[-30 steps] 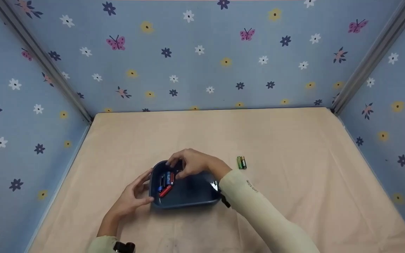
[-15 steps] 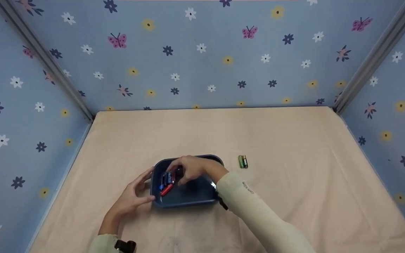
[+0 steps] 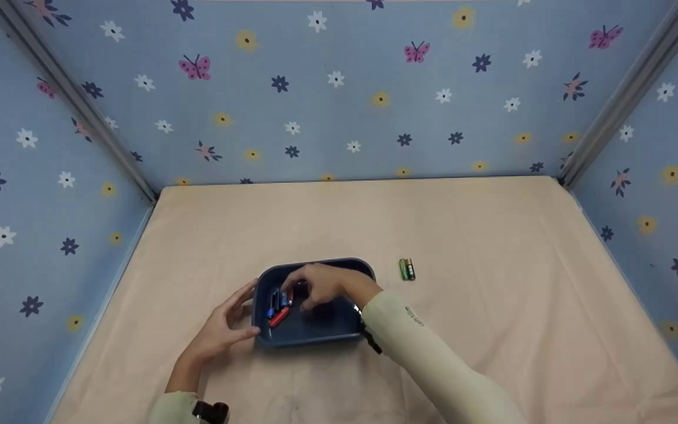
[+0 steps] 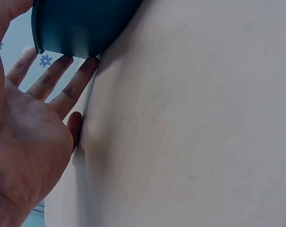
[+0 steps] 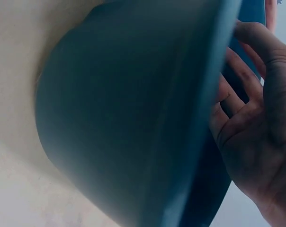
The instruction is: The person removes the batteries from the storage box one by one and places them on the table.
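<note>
A dark blue plastic tray sits on the cloth. At its left end lie several blue batteries and a red battery. My left hand spans the outside of that end, its thumb at the near corner and its other fingers farther back. In the left wrist view its fairly straight fingertips touch the tray wall. From the right, my right hand reaches into the tray, index finger by the blue batteries, thumb apart from it. In the right wrist view the rim hides some of its fingertips.
Two green-and-black batteries lie side by side on the cloth, right of the tray. A pale cloth covers the table. Blue patterned panels stand at the back and both sides.
My right hand has shifted slightly right and lower inside the tray, its thumb moving away from the batteries. My left hand stays against the tray's left end.
</note>
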Tool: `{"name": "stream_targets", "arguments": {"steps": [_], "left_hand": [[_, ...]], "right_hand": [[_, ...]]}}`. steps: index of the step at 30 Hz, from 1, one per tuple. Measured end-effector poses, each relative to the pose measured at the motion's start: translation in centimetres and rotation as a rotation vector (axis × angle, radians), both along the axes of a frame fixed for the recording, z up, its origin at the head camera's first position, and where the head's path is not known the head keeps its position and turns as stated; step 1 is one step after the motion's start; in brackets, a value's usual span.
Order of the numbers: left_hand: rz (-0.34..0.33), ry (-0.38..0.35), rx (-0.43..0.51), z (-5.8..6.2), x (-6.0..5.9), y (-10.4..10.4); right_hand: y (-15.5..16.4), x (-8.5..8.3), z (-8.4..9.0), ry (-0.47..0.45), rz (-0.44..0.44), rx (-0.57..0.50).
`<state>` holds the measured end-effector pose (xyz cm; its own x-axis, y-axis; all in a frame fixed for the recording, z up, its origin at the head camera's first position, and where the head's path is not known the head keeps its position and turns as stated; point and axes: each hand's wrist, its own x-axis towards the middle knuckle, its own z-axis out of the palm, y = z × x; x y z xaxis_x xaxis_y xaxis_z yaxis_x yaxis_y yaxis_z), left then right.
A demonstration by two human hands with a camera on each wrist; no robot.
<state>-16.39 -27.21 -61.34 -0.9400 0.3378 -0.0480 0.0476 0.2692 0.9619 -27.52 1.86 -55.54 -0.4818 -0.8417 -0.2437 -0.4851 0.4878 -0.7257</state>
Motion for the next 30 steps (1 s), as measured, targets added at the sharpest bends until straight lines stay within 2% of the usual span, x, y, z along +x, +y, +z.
{"name": "stream_targets", "arguments": {"steps": [4,11,19,30], "left_hand": [[0.002,-0.009,0.016,0.03,-0.1,0.05],[0.007,-0.027,0.0,0.12,-0.12,0.11],[0.014,-0.025,-0.055,0.43,-0.24,0.41],[0.028,-0.05,-0.024,0.38,-0.01,0.29]], "right_hand": [[-0.16,0.11,0.07,0.063,-0.004,0.043],[-0.34,0.6,0.17,0.204,-0.009,0.201],[0.05,0.57,0.21,0.276,0.011,0.297],[0.54,0.5,-0.13,0.237,0.005,0.303]]}}
